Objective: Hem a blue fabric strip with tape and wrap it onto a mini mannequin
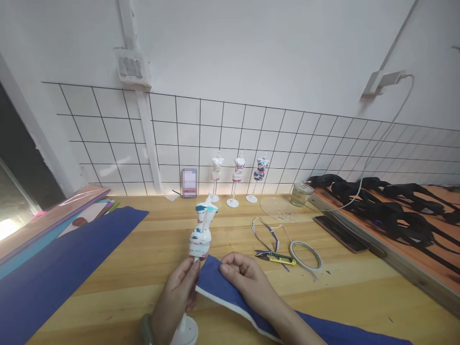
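Two bare hands work close together above the counter [118, 278], their forearms entering from the lower edge and converging. The left hand [176, 290] reaches upward and inward, thumb and fingers closed about the stem of a small white dress form [200, 237], just below its torso. The form stands slightly tilted, its torso above the left hand and its round base below; a wristband [147, 328] encircles the left wrist. The right hand [247, 278] is angled leftward with its fingers curled, thumb and forefinger pinching the upper edge of a blue sheet [215, 280] with a white border. The sheet's near end lies between the two hands, beside the form's stem, and its length passes under the right forearm; whether the left fingers also touch it cannot be told. Beyond the right hand, to its right, lie yellow-handled snips [280, 259], a ring of tape [292, 251] and, farther off, a dark phone [339, 232]. Ahead of both hands stand three further forms [238, 170]; well to the left of the left hand lies a larger blue panel [89, 261].
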Demonstrator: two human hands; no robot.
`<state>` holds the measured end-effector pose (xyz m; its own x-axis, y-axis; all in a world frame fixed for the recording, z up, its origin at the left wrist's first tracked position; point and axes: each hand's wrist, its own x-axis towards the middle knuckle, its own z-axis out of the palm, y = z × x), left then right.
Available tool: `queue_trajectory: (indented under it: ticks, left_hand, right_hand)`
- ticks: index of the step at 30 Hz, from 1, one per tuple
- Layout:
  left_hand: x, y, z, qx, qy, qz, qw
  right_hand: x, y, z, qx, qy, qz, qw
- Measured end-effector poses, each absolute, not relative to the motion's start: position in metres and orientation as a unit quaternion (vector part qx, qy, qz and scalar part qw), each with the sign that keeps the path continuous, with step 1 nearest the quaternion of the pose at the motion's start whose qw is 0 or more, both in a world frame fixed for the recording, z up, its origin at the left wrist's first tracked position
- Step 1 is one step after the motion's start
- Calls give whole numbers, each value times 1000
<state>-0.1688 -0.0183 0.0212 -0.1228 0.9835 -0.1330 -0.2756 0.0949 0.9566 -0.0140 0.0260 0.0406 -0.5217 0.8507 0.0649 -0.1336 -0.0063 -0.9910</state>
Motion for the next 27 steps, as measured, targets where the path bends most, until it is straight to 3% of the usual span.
queue_trajectory:
  ticks: [11, 19, 27]
  left_hand:
    - [-168, -26, 39, 433, 455, 568, 532]
    - [-169, -25, 38, 442, 493, 574, 482]
    - [-175, -24, 24, 438, 466, 561, 527]
  right_hand:
    - [-18, 15, 45, -282, -623, 647, 336]
    - [-17, 17, 42, -298, -643, 601, 369]
    - [-18, 12, 40, -285, -601, 677, 316]
